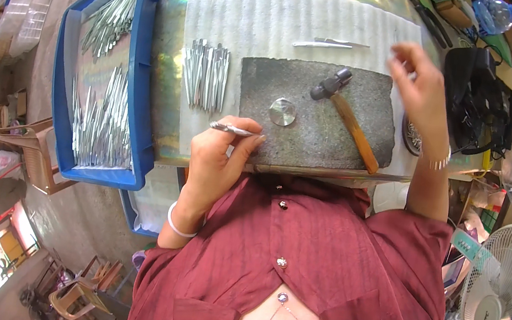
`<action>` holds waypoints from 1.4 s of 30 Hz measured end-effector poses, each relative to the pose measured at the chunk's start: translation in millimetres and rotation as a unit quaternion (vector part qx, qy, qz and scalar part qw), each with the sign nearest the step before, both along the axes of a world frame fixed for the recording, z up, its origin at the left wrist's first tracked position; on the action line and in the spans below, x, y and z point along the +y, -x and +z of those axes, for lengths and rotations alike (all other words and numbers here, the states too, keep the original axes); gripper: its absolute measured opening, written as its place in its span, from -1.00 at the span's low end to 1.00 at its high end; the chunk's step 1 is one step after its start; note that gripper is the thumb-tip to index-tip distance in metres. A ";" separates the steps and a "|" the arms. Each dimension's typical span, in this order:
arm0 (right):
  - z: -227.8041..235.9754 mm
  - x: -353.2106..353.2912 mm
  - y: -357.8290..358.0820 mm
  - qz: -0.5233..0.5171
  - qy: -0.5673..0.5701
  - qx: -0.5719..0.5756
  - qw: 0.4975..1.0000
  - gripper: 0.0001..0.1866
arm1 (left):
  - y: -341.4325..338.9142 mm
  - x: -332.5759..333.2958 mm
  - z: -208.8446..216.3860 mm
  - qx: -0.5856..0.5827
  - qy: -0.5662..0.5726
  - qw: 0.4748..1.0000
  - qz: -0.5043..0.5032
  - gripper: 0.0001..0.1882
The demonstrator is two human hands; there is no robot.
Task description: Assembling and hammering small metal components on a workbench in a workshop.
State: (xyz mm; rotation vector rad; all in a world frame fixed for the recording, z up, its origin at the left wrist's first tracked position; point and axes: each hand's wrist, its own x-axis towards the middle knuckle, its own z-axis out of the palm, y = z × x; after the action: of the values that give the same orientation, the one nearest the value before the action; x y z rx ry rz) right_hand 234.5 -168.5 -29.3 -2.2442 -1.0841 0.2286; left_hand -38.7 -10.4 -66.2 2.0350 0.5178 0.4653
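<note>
My left hand (217, 158) is closed in a pinch on a slim silver metal piece (229, 128), held roughly level over the near left corner of a dark stone slab (259, 88). Fingers apart and a little blurred, my right hand (420, 85) is raised beyond the slab's right edge with nothing visible in it. On the slab lie a hammer (355, 131) with a wooden handle and a small round shiny disc (282, 112). Two slim metal pieces (331, 44) rest on the white foam sheet (237, 16) behind it. A row of similar silver pieces (204, 77) lies left of the slab.
A blue tray (147, 99) with two heaps of slim metal pieces (104, 122) stands at the left. To the right are a black bag (475, 92), a round container of small parts (411, 137) and dark long-handled pliers (428, 17). A fan (493, 285) stands at the lower right.
</note>
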 end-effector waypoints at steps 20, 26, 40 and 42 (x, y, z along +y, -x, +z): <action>-3.9 -15.5 98.9 0.057 0.145 0.010 0.988 -0.56 | -34.8 -0.4 -9.7 -0.106 0.104 0.989 -0.018 -0.95; -10.3 -21.3 94.0 0.066 0.011 0.082 0.994 -0.57 | -36.3 -1.2 -7.5 -0.101 0.116 0.988 -0.016 -0.97; 11.4 -15.6 102.5 0.096 -0.139 0.405 0.898 -0.60 | -36.3 -1.2 -3.6 -0.088 0.119 0.989 -0.014 -0.98; 9.4 -14.6 103.6 0.114 -0.157 0.384 0.903 -0.60 | -35.8 -0.4 -3.0 -0.086 0.117 0.989 -0.016 -0.98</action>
State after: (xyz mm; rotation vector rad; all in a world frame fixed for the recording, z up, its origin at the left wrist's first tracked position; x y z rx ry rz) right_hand 130.9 -183.1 -19.9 -1.5035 -0.8491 0.8864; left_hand -2.9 -10.8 -69.2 1.7585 0.4125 0.5305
